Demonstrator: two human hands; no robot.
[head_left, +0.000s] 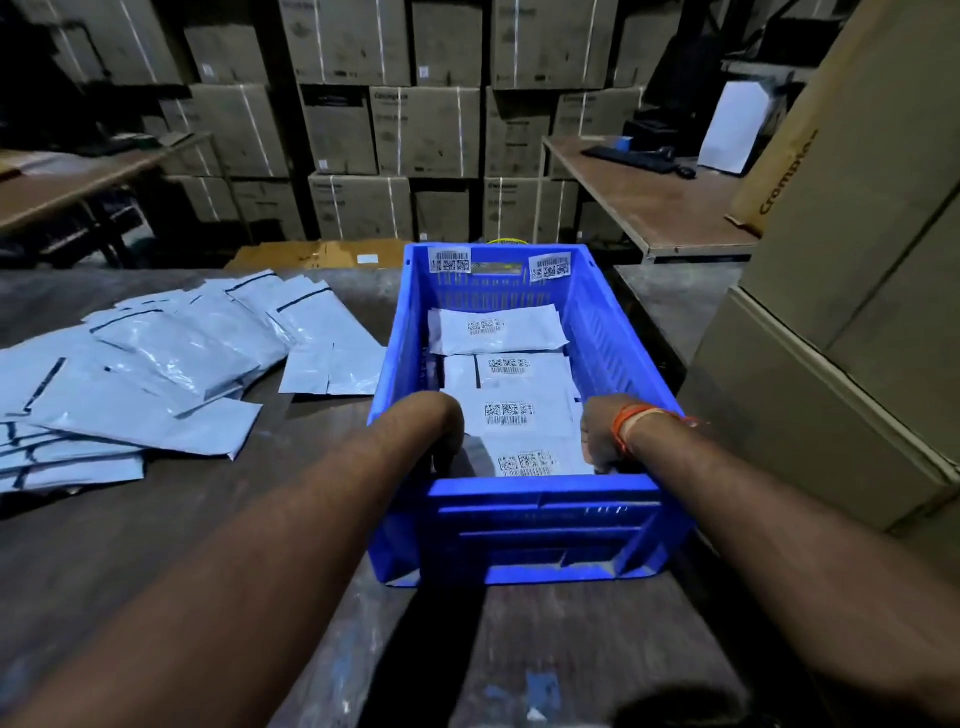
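Your blue crate sits right of centre on the table, long axis pointing straight away from you. Loose mailers lie off to its left and stacked cartons stand close on its right. Your left hand and right hand dip inside over the labelled packets. The fingers are hidden, so can't tell the grip.

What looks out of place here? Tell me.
Nothing damaged or spilled. The grey mailer bags left of the blue crate lie in a loose, fanned heap; the labelled packets inside it overlap slightly askew.

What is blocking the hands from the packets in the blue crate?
Nothing visible. The left hand and right hand are both inside the crate, down at the nearest packets.
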